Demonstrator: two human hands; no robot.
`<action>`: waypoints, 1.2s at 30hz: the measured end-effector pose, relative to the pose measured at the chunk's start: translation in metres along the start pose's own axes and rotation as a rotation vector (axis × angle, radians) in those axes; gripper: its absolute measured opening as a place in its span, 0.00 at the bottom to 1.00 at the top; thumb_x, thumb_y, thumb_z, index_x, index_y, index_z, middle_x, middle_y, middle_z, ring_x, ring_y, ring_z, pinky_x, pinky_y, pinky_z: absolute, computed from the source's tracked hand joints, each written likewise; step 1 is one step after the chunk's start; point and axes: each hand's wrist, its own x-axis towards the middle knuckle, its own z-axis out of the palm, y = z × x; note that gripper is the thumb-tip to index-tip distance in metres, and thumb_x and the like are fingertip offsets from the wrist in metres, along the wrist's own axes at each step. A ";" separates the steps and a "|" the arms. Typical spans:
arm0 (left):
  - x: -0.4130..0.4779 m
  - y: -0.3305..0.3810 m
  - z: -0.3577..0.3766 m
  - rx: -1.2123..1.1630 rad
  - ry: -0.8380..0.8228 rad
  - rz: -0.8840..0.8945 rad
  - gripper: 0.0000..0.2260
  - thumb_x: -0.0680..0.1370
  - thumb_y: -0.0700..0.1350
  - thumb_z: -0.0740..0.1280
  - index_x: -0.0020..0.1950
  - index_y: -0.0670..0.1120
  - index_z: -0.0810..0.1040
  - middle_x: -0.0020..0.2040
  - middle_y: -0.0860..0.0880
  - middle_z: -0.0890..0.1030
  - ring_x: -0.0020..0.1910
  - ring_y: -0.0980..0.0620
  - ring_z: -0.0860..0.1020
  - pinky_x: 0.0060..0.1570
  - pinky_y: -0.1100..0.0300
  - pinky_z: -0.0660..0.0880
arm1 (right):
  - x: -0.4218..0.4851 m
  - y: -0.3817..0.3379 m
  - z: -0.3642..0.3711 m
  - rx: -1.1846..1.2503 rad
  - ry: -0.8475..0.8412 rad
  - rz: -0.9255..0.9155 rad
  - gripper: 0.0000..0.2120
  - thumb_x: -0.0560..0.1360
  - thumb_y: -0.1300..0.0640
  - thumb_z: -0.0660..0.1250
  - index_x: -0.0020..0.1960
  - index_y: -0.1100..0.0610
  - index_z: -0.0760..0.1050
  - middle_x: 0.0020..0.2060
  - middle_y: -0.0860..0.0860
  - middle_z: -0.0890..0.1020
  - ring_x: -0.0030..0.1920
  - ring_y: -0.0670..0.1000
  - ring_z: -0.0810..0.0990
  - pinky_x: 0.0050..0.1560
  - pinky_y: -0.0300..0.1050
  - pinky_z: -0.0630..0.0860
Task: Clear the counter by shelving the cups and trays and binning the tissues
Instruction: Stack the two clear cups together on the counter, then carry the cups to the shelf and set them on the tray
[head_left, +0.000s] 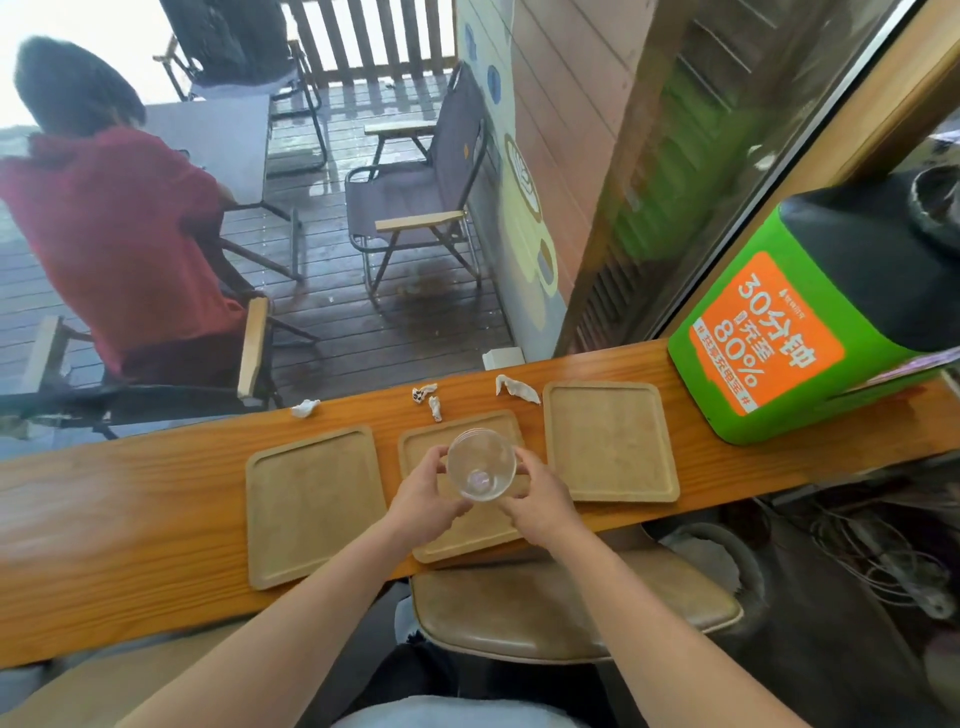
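A clear glass cup (481, 463) is held above the middle wooden tray (415, 441). My left hand (426, 499) grips its left side and my right hand (540, 501) its right side. Two more square wooden trays lie flat on the wooden counter (130, 519): the left tray (314, 504) and the right tray (610, 441). Crumpled white tissues sit along the counter's far edge: one tissue at the left (305, 408), a pair of small tissues in the middle (428, 397), and a larger tissue at the right (517, 388).
A green and black charging box (810, 322) with an orange label stands at the counter's right end. A brown stool (566, 608) is under the counter in front of me. Beyond the window a person in red (119, 244) sits among folding chairs.
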 end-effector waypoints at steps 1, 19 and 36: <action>0.000 0.005 0.002 -0.001 0.009 -0.007 0.34 0.71 0.40 0.77 0.70 0.58 0.66 0.60 0.58 0.74 0.51 0.50 0.82 0.49 0.51 0.83 | 0.003 0.000 -0.006 0.007 -0.003 -0.012 0.32 0.74 0.60 0.73 0.73 0.46 0.65 0.66 0.48 0.73 0.62 0.52 0.76 0.60 0.56 0.78; -0.046 0.138 0.039 -0.172 -0.015 0.342 0.27 0.70 0.50 0.78 0.65 0.58 0.71 0.59 0.56 0.77 0.55 0.54 0.79 0.46 0.60 0.79 | -0.057 -0.020 -0.152 0.272 0.079 -0.278 0.30 0.69 0.57 0.78 0.65 0.43 0.68 0.52 0.38 0.76 0.49 0.44 0.80 0.38 0.34 0.77; -0.147 0.179 0.209 -0.171 -0.630 0.521 0.19 0.75 0.42 0.73 0.62 0.55 0.73 0.61 0.43 0.77 0.55 0.45 0.82 0.47 0.51 0.80 | -0.269 0.111 -0.197 0.859 0.567 -0.096 0.23 0.75 0.57 0.73 0.68 0.51 0.71 0.58 0.51 0.78 0.54 0.52 0.82 0.42 0.45 0.82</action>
